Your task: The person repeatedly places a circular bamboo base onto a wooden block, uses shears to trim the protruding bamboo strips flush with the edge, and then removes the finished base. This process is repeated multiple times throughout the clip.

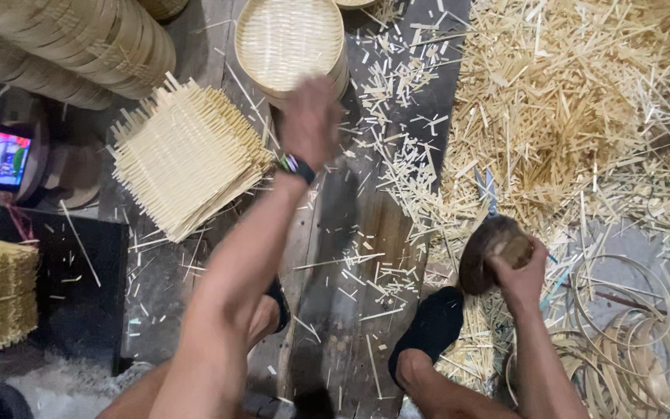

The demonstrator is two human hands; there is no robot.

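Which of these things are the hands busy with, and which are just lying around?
Busy with:
- left hand reaching toward the round woven tray
- right hand gripping a dark wooden block

Lying around:
- stack of square woven mats
- heap of bamboo offcuts
- thin bamboo hoops
- small lit screen

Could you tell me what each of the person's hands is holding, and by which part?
The right hand grips a dark rounded wooden tool by its lighter end. The left hand, blurred, reaches toward the round woven tray; no hold shows.
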